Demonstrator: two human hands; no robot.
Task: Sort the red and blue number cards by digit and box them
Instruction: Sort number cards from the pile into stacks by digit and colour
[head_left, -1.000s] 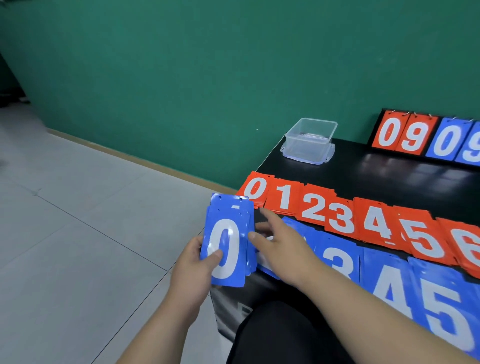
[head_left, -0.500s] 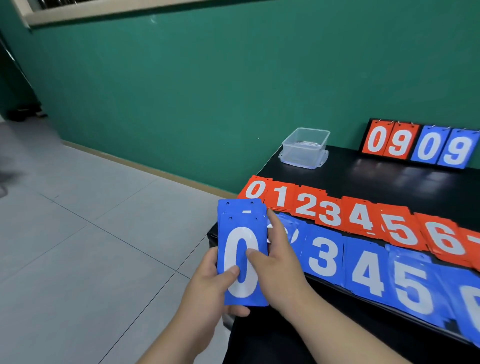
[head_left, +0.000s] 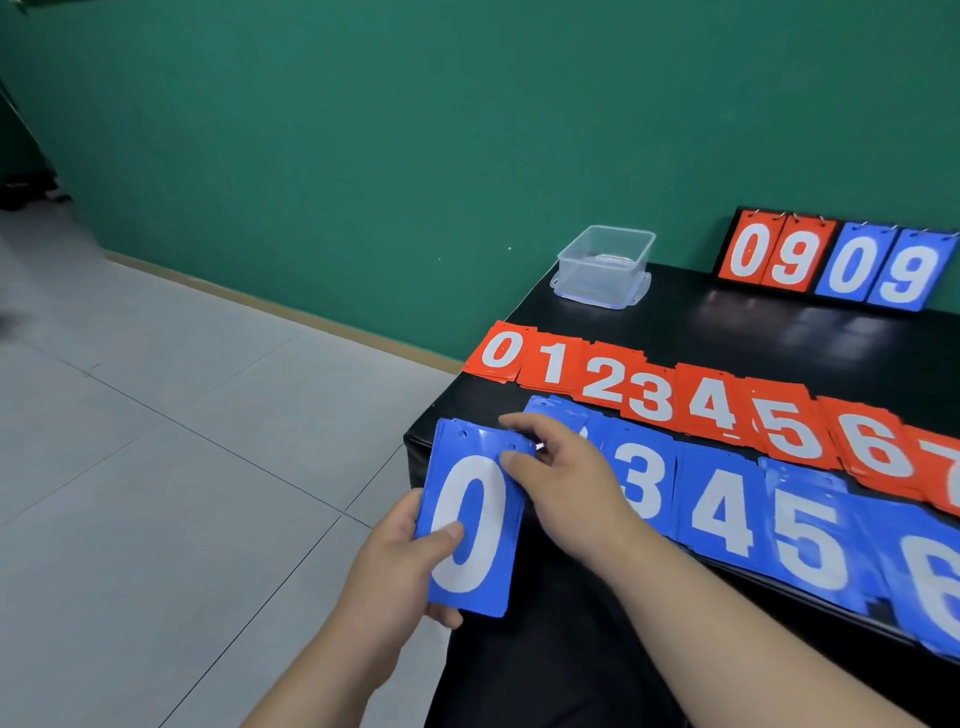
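This is a plain, sparsely furnished indoor room, closer to a workroom or activity hall than a home. A flat green wall meets a pale tiled floor along a thin wooden skirting. A glossy black table against the wall carries a flip scoreboard and a clear plastic box.

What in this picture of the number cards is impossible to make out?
Head view:
- Blue cards between blue 0 stack and blue 3: mostly covered by right hand.
- Red row and blue row ends: cut off by the right edge.
- Card count in the stack the left hand grips: only top face shows.
- Right hand pinching or just touching that stack: unclear.
- Contents of clear box: too small.
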